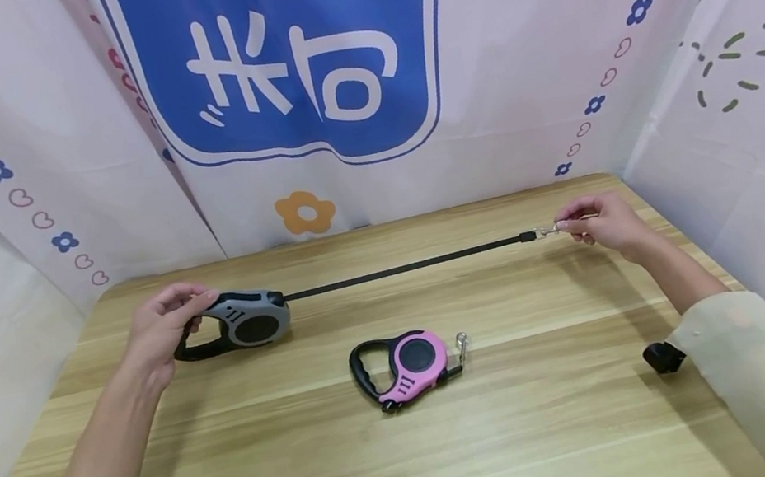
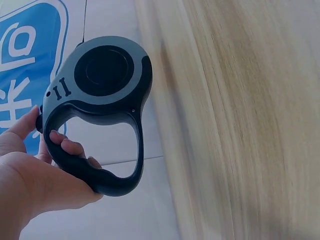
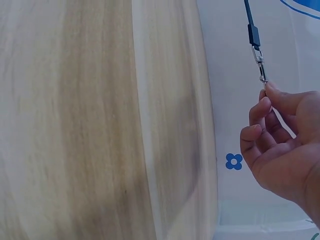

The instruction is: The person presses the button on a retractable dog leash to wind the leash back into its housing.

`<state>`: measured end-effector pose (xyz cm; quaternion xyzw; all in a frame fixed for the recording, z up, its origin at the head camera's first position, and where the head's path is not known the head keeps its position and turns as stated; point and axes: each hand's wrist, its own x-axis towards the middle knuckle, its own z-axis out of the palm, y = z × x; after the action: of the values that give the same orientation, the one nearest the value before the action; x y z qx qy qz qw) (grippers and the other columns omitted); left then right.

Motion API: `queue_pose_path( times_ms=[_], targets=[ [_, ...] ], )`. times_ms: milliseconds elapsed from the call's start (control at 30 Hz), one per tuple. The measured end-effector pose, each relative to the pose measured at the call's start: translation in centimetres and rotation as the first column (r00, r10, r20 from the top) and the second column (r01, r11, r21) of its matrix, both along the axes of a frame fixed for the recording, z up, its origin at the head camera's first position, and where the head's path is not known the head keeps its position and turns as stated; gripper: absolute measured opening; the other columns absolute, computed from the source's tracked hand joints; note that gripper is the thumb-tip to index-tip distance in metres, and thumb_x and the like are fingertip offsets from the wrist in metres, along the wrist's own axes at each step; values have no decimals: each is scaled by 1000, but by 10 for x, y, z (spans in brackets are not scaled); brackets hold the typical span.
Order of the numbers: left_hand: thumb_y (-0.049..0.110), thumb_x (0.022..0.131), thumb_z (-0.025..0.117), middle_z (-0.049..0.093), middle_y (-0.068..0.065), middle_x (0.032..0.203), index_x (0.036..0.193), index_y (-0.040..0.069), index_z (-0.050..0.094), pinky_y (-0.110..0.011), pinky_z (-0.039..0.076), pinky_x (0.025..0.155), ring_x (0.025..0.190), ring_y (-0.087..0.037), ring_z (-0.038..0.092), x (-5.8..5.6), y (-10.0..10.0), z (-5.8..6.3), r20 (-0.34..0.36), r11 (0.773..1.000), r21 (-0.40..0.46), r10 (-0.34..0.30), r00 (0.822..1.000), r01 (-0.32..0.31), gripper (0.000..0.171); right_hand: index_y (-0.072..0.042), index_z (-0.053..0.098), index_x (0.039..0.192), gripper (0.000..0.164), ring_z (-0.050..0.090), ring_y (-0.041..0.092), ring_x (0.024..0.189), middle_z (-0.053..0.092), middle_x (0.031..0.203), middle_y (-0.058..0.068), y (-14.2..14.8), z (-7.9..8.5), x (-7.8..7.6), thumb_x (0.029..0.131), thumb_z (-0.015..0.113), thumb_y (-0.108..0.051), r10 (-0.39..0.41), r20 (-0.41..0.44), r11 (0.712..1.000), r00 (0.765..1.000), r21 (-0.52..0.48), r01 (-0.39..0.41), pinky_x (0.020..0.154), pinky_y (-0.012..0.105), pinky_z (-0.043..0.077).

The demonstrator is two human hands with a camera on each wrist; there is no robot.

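Note:
In the head view, my left hand grips the black handle of a grey retractable dog leash at the table's left. The left wrist view shows fingers curled through the handle loop, the thumb along its outside. From the casing a black strap runs straight and taut to the right. It ends in a metal clip, whose tip my right hand pinches between thumb and forefinger. In the right wrist view, the other fingers curl loosely below the clip.
A pink retractable leash with a black handle lies on the wooden table, in front of the stretched strap. Its short strap end carries a metal clip. Behind the table hangs a white printed cloth; more cloth stands at both sides.

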<state>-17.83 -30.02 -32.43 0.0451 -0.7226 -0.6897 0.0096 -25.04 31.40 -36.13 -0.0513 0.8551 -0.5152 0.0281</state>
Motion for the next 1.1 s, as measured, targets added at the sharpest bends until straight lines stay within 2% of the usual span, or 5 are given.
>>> queue_pose_path(
  times_ms=[433,833,1100],
  targets=[
    [7,96,75,66,12,78,84,24,78,-16,48,61,67,-6,54,1,5,0,7,999,48,-5,1000,4,20,19,61,117,26,53,7,68,63,76,-6,-5,-2,-1,102,63,-2,37,-6,999,999,-2,-38,59,23,47],
    [5,90,81,67,12,83,92,23,80,-16,49,62,71,-5,58,2,7,0,-9,1000,-5,-16,1000,16,17,19,60,117,25,53,7,68,63,77,-5,-6,-1,-1,102,63,-2,42,-3,999,999,4,-42,58,23,47],
    [6,92,80,66,12,83,91,25,81,-16,49,63,70,-4,56,2,11,1,0,999,-16,-29,1000,29,18,18,61,120,29,53,8,70,63,79,-1,-9,-2,-1,102,65,-5,58,2,998,998,4,-58,60,24,48]
  ],
)
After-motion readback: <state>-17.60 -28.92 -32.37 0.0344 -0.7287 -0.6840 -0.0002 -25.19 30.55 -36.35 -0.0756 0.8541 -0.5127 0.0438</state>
